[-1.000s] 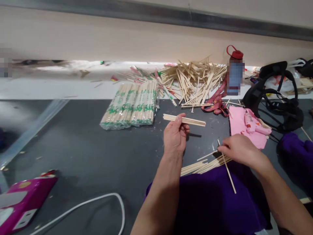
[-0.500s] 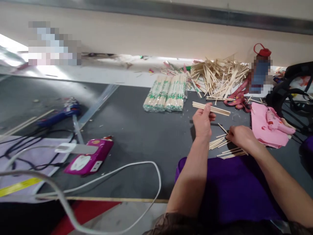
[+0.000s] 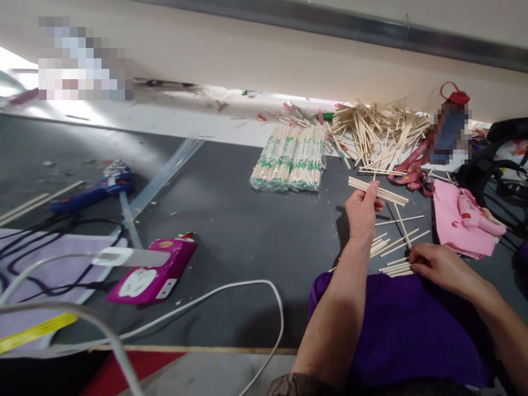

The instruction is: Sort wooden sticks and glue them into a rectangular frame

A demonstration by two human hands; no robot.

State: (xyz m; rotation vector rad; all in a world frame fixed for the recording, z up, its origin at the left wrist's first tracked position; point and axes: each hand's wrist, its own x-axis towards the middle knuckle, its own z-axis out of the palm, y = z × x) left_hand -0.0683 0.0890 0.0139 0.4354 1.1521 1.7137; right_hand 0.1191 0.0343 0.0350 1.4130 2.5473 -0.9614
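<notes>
My left hand point(image 3: 363, 212) is closed around a small bundle of wooden sticks point(image 3: 390, 194), held level above the grey table. To its right and nearer to me, my right hand point(image 3: 439, 267) has its fingers pinched together at the lower end of a slanting wooden stick point(image 3: 401, 223). Beside those fingertips, several loose sticks point(image 3: 394, 269) lie along the edge of a purple cloth point(image 3: 396, 319). More loose sticks point(image 3: 381, 246) are scattered between my two hands.
Plastic-wrapped chopstick packs point(image 3: 289, 159) lie beyond my left hand, with a stick heap point(image 3: 375, 129) behind. A pink glue gun point(image 3: 470, 212) rests on pink cloth at right. On the left are a blue glue gun point(image 3: 93, 192), a magenta power strip point(image 3: 157, 269) and a white cable point(image 3: 231, 285).
The view has shifted, moving the table items slightly. The loose sticks between my hands are more spread out, and my right hand is now farther from my left. My left hand still holds its bundle.
</notes>
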